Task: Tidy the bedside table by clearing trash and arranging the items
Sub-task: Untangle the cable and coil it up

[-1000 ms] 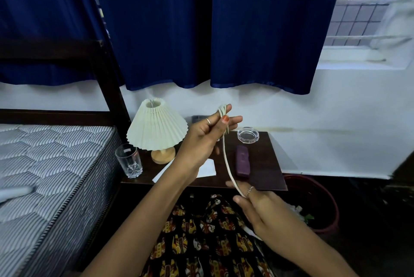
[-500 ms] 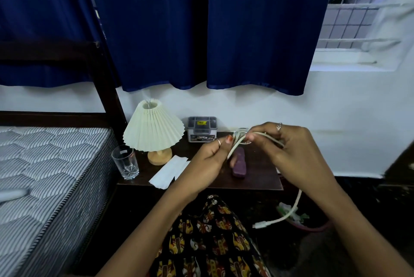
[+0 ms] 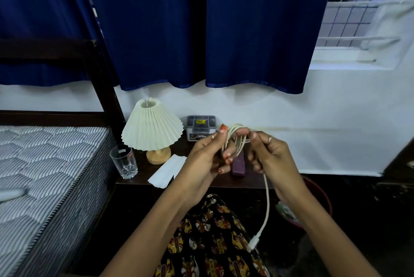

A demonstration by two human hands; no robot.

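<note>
A white cable is partly wound into loops above the dark bedside table. My left hand grips the bundle of loops, thumb on top. My right hand pinches the cable at the top of the loops, and the free end hangs down from it to a white plug near my lap. On the table stand a pleated cream lamp, a drinking glass, white paper, a grey box and a purple object, partly hidden by my hands.
A striped mattress on a dark bed frame lies to the left. A reddish bin with trash sits on the floor at the right, behind my right arm. Blue curtains hang above the table; a barred window is at the upper right.
My right hand rose from low down to the left hand, laying more cable onto the loops. The hanging free end has grown shorter and the bundle thicker.
</note>
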